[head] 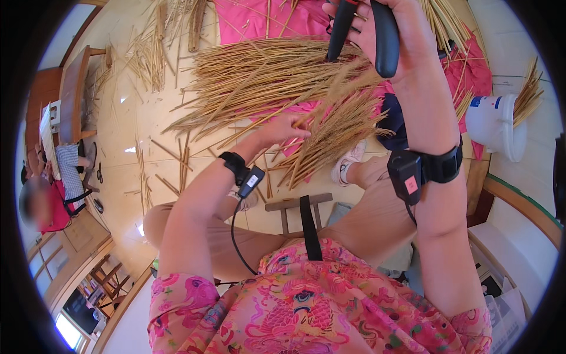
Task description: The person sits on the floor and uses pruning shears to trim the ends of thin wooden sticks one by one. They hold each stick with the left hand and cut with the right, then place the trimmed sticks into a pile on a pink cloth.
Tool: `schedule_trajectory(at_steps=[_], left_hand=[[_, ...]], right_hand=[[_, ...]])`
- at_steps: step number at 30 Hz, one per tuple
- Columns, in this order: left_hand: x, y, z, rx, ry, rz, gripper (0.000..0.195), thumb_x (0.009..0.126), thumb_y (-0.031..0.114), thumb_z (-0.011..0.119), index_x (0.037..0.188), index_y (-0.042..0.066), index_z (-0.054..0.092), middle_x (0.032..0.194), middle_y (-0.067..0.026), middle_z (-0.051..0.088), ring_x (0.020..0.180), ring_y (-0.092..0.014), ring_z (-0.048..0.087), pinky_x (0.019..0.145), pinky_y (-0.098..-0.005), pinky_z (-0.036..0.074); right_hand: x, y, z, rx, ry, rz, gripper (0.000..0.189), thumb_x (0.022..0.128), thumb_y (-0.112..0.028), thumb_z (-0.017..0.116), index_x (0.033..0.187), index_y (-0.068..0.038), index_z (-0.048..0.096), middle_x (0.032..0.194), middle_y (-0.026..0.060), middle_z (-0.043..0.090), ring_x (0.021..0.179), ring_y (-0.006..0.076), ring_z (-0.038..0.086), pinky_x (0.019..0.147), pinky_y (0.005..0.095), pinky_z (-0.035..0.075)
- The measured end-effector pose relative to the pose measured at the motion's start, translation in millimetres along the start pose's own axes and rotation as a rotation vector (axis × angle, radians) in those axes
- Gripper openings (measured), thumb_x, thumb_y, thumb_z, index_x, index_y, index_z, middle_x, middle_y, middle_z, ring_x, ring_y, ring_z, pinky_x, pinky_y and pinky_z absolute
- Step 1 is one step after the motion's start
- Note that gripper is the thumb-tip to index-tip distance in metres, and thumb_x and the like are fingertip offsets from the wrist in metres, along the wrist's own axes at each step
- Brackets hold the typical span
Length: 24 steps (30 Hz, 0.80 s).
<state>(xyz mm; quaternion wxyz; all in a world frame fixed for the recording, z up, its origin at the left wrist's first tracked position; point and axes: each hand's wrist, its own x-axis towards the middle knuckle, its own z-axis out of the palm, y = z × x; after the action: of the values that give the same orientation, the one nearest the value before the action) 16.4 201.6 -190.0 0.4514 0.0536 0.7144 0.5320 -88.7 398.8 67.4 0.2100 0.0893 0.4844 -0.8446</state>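
My left hand (285, 130) is closed on a dry grass stalk, whose feathery plume (329, 101) rises to the upper right. In my right hand (376, 33), raised at the top, are hand shears or pliers with dark handles (387, 40); their handles stand spread, and their jaws are out of the picture. Below my left hand's fingertips lies a small pile of plumed stalks (345, 124), cut ends towards me. Beyond it a broad heap of long dry stalks (256, 73) covers part of a pink cloth (247, 20).
Loose stalks (181, 163) litter the tiled floor around my feet. At the right stands a white bucket (491, 121) with stalks beside it. A wooden stool (298, 203) is between my legs. Another person (57, 190) sits at the far left, near a wooden bench (75, 93).
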Motion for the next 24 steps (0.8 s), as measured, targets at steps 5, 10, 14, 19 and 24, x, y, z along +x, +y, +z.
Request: schedule_trajectory(at_steps=[5,10,14,19,24], left_hand=[[-66,46,-34,-0.228,0.244,0.105,0.023,0.093,0.021,0.064,0.108,0.005,0.060,0.090,-0.0004,0.065,0.062,-0.004,0.049,0.055,-0.0219,0.038],[-143,86,-89,-0.581,0.440,0.253,0.011,0.098,0.018,0.058,0.104,0.009,0.058,0.090,-0.0017,0.068,0.053,0.000,0.037,0.047,-0.0167,0.029],[-172,94,-105,-0.814,0.523,0.433,0.008,0.098,0.018,0.057,0.102,0.011,0.057,0.089,-0.0028,0.068,0.052,-0.001,0.038,0.047,-0.0161,0.030],[-170,95,-107,-1.068,0.589,0.572,0.006,0.098,0.014,0.058,0.101,0.010,0.056,0.097,-0.0060,0.067,0.056,-0.002,0.038,0.048,-0.0161,0.032],[-175,86,-124,-0.967,0.613,0.613,0.012,0.098,0.017,0.057,0.106,0.009,0.054,0.102,-0.0061,0.065,0.058,-0.002,0.037,0.047,-0.0162,0.030]], right_hand=[[-7,6,16,0.005,-0.095,-0.130,0.016,0.076,-0.006,0.066,0.090,-0.003,0.060,0.078,0.0053,0.062,0.068,0.0154,0.059,0.059,0.0265,0.044],[-2,32,22,-0.212,-0.468,-0.214,0.040,0.076,-0.009,0.066,0.114,0.002,0.060,0.100,0.0077,0.064,0.096,0.0173,0.061,0.089,0.0296,0.046],[-12,63,48,-0.303,-0.474,-0.085,0.050,0.070,-0.008,0.068,0.118,0.001,0.058,0.104,0.0069,0.061,0.103,0.0177,0.057,0.091,0.0293,0.046],[-17,94,68,-0.327,-0.540,0.093,0.066,0.066,-0.009,0.070,0.130,-0.003,0.054,0.103,0.0029,0.053,0.096,0.0130,0.051,0.082,0.0263,0.043],[-16,115,78,-0.518,-0.743,0.100,0.078,0.063,-0.011,0.073,0.137,-0.003,0.049,0.114,0.0051,0.053,0.102,0.0149,0.051,0.088,0.0270,0.042]])
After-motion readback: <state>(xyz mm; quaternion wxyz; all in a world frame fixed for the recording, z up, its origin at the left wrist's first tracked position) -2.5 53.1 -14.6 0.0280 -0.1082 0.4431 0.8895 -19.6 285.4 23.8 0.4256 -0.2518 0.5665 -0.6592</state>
